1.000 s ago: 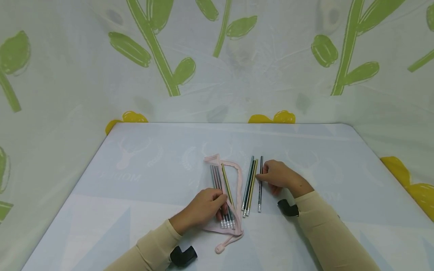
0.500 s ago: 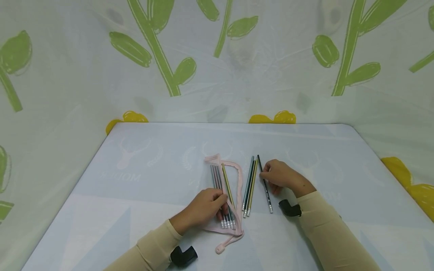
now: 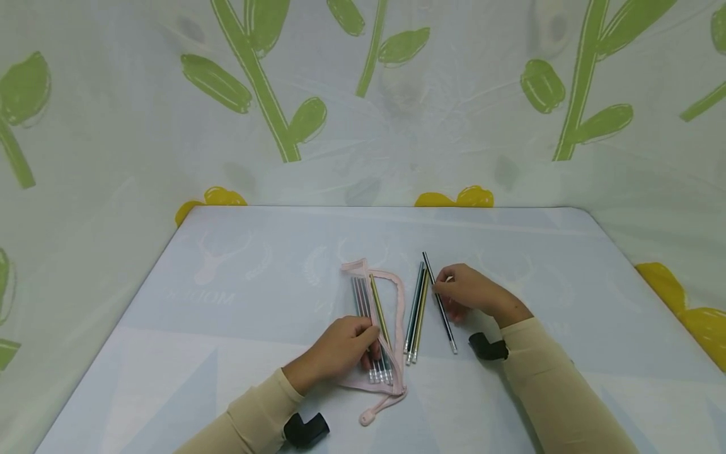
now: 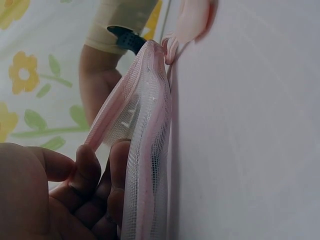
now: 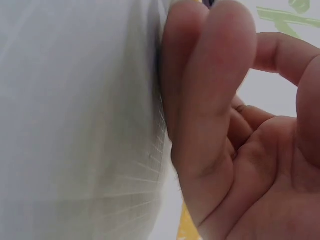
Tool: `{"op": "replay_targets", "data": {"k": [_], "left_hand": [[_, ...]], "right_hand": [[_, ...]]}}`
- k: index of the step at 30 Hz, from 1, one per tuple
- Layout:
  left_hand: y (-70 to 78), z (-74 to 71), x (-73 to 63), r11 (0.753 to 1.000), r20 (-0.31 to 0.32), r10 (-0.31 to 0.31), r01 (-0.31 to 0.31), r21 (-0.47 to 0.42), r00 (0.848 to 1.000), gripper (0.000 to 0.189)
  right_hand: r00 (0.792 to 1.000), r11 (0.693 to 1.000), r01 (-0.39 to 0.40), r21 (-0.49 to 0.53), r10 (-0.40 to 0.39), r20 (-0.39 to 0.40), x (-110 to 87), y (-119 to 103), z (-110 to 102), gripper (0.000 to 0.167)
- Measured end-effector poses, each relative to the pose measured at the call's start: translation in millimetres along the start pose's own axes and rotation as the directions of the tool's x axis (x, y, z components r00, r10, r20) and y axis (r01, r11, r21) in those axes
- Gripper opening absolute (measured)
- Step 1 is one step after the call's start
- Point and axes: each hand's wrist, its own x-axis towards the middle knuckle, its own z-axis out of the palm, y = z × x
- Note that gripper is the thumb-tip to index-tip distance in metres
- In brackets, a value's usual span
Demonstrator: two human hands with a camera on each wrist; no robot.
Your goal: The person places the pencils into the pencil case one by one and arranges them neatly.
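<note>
A pink mesh pencil case (image 3: 401,302) lies mid-table with several pencils (image 3: 361,293) in it, one of them gold. My left hand (image 3: 339,345) pinches the case's edge and holds its opening up; the left wrist view shows the pink zip edge (image 4: 112,110) between thumb and finger. Right of the case, my right hand (image 3: 473,293) pinches a black pencil (image 3: 445,320) near its middle, slanted with its far end to the left. Between case and hand lie several loose pencils (image 3: 416,315), dark and gold. The right wrist view shows curled fingers (image 5: 210,100) close over the table.
The case's zip pull (image 3: 367,417) hangs toward the near side on the pale printed table (image 3: 272,252). A black wrist device (image 3: 306,430) sits on the left sleeve, another (image 3: 488,347) on the right. A curtain with green leaves (image 3: 309,120) stands behind.
The black pencil has turned from upright in view to a slant, its far end swinging left and its eraser end right. The right hand has shifted slightly right. The left hand stays put.
</note>
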Motion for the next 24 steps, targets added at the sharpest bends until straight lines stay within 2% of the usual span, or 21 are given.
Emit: {"op": "replay_targets", "data": {"k": [12, 24], "left_hand": [[-2.5, 0.9, 0.7, 1.000, -0.004, 0.001, -0.001, -0.001, 1.000, 0.035], [-1.8, 1.0, 0.3, 1.000, 0.002, 0.006, -0.006, -0.009, 1.000, 0.035]], "right_hand": [[0.988, 0.974, 0.129, 0.187, -0.142, 0.057, -5.6, -9.3, -2.1, 0.025], [0.975, 0.918, 0.207, 0.338, -0.221, 0.004, -6.7, -22.4, 13.8, 0.022]]}}
